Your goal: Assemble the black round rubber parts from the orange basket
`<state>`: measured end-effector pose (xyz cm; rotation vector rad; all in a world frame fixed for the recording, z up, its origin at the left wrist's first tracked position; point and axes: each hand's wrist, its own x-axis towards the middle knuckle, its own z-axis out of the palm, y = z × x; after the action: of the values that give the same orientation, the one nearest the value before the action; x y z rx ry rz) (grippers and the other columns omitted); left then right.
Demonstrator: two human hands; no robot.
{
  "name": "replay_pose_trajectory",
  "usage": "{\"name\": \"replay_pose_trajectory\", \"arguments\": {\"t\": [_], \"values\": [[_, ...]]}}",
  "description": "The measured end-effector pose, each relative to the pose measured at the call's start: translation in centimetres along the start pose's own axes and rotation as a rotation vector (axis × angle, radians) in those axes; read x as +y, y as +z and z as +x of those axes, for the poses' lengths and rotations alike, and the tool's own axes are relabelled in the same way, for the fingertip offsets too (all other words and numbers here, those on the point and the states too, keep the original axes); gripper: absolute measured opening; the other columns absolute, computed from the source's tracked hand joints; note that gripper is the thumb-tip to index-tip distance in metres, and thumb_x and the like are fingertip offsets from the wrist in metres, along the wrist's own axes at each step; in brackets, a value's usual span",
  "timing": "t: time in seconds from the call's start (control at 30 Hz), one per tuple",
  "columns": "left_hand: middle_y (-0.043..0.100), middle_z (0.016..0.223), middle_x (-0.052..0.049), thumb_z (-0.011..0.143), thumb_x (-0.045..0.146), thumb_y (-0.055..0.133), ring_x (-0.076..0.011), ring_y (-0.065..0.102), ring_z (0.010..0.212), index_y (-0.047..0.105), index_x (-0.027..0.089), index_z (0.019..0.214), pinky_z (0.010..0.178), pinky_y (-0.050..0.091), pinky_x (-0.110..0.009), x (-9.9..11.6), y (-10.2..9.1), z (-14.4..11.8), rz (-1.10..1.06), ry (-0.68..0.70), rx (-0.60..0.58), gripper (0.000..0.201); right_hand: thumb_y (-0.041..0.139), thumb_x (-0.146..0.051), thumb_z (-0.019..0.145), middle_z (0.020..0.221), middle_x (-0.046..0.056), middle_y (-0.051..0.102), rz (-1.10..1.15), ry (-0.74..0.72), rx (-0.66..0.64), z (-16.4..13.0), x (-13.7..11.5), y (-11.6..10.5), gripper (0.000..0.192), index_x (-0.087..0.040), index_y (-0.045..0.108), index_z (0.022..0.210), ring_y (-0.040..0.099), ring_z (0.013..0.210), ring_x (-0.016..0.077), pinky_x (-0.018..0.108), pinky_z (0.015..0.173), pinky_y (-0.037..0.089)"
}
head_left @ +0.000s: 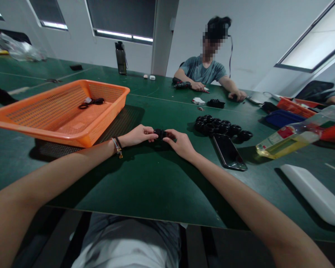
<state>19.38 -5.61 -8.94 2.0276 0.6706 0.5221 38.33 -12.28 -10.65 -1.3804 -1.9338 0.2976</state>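
Between my two hands, just above the green table (156, 178), is a small black part (160, 134) whose exact kind I cannot make out. My left hand (138, 135) pinches its left end between thumb and fingers. From the other side, my right hand (180, 143) grips the right end. Fingertips cover much of the part. A cluster of round black parts (217, 125) lies to the right of my right hand. Close by them rests a dark smartphone (229, 152). An orange plastic basket (92, 132) stands left of my left hand, with a black cable (91, 102) inside.
A clear bottle of yellow liquid (290, 139) and a white oblong case (312, 190) are on the right. Across the table sits a person (205, 70) near a power drill (181, 84). A dark water bottle (121, 57) stands at the back. Orange trays (296, 108) occupy the far right.
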Motion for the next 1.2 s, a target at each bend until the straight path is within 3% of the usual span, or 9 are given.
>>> {"name": "replay_pose_trajectory", "arguments": {"t": [0.47, 0.7, 1.2], "values": [[0.050, 0.060, 0.002, 0.075, 0.030, 0.056, -0.0071, 0.046, 0.055, 0.058, 0.011, 0.059, 0.058, 0.040, -0.019, 0.19, 0.10, -0.07, 0.007, -0.002, 0.027, 0.025, 0.062, -0.017, 0.072, 0.086, 0.004, 0.069, 0.093, -0.020, 0.049, -0.14, 0.12, 0.20, 0.033, -0.018, 0.059, 0.105, 0.064, 0.076, 0.0173, 0.035, 0.076, 0.051], [0.050, 0.059, 0.002, 0.075, 0.031, 0.056, -0.0077, 0.047, 0.056, 0.057, 0.012, 0.058, 0.059, 0.040, -0.020, 0.23, 0.02, -0.08, 0.011, 0.001, 0.008, 0.025, 0.061, -0.014, 0.072, 0.078, 0.001, 0.067, 0.147, -0.012, 0.060, -0.17, 0.05, 0.30, 0.025, -0.019, 0.058, 0.096, 0.064, 0.072, 0.0156, 0.032, 0.074, 0.051], [0.050, 0.060, 0.002, 0.075, 0.033, 0.056, -0.0083, 0.047, 0.057, 0.057, 0.011, 0.060, 0.060, 0.040, -0.021, 0.05, 0.00, -0.08, 0.011, 0.011, 0.002, 0.026, 0.060, -0.016, 0.074, 0.081, 0.005, 0.068, 0.093, 0.007, 0.025, -0.13, -0.15, 0.07, 0.024, -0.016, 0.060, 0.098, 0.064, 0.073, 0.0171, 0.032, 0.072, 0.050]]}}
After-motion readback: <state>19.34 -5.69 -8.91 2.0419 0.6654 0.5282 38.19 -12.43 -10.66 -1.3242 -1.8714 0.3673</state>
